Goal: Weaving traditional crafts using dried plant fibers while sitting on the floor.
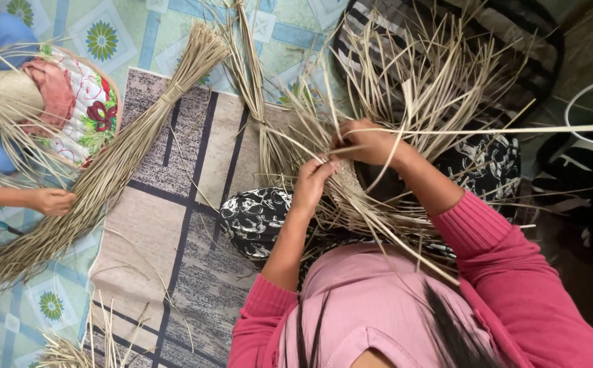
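Observation:
A half-woven piece of pale straw rests on my lap, with many loose strands fanning up and outward from it. My left hand pinches strands at the woven edge. My right hand grips other strands just above it, and one long strand sticks out to the right. Both hands are close together, almost touching. I wear a pink long-sleeved top and black-and-white patterned trousers.
A long tied bundle of straw lies diagonally on the grey patterned rug. Another bundle lies further up. At the left, another person's hand touches straw near a flowered cloth. A white hoop is at the right.

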